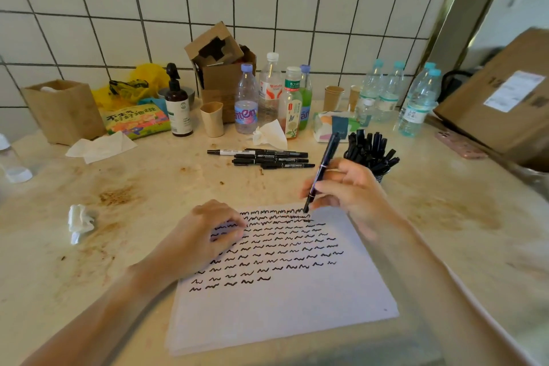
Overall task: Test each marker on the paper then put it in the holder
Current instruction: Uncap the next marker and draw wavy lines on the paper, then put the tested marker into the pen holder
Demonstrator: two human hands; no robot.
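Observation:
A white sheet of paper lies on the stained table, covered in rows of black squiggles. My right hand grips a black marker with its tip on the paper's top row. My left hand rests flat on the sheet's left side. Several black markers lie in a loose pile behind the paper. A holder packed with black markers stands to the right of that pile, its body mostly hidden behind my right hand.
Water bottles, paper cups, a brown pump bottle, tissue packs and cardboard boxes line the tiled wall. Crumpled tissues lie at left. A large carton and a pink phone sit at right.

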